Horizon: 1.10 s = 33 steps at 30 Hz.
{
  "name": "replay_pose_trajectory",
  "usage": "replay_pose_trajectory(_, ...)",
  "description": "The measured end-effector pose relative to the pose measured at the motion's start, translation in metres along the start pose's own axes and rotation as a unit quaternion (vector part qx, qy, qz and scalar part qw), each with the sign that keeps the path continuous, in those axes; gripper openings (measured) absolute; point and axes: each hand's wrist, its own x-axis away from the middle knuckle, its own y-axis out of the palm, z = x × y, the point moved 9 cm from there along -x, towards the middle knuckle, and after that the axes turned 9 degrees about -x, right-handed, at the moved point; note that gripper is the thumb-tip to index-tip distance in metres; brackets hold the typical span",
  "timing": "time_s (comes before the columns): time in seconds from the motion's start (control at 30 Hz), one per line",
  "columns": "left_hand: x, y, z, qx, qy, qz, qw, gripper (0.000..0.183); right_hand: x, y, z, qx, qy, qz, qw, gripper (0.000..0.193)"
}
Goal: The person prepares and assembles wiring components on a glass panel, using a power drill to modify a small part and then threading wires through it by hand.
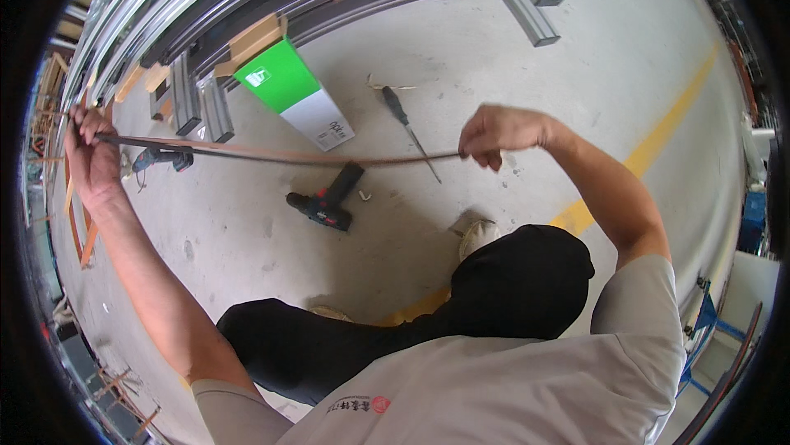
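Note:
A long thin dark strip with a brownish edge (313,159) stretches between my two hands, sagging slightly in the middle. My left hand (95,161), raised at the far left, has its fingers closed round one end of it. On the other side, my right hand (504,134) pinches the strip's right end between thumb and fingers. Under the strip a black cordless drill (327,200) with red details lies on the floor. A dark-handled screwdriver (403,120) lies crossing beneath the strip near my right hand. Close to my left hand rests a second power tool (160,161), partly covered by the strip.
An opened green and white cardboard box (292,87) stands on the floor ahead. Behind it, long metal profiles (329,1) are stacked, some ends jutting toward the right (531,21). A yellow line (671,116) crosses the grey floor. My bent knees (527,280) are close below.

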Motion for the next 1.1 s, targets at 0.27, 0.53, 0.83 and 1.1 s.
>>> replay_pose_trajectory(0.27,0.069,0.098,-0.100,-0.078,-0.064,0.121,0.987,0.021,-0.036,0.083,0.072,0.168,0.160,-0.160,0.959,0.028)
replay_pose_trajectory(0.53,0.133,0.063,-0.188,-0.135,-0.229,0.208,0.941,0.026,-0.103,0.051,-0.084,0.380,-0.145,0.035,0.913,0.027)
replay_pose_trajectory(0.83,0.142,0.051,-0.208,-0.071,-0.282,0.153,0.944,0.032,-0.104,0.100,-0.237,0.236,-0.311,0.132,0.911,0.018)
replay_pose_trajectory(1.1,0.164,0.035,-0.191,-0.063,-0.297,0.195,0.932,0.031,-0.261,0.201,0.002,0.594,-0.267,-0.093,0.753,0.039)
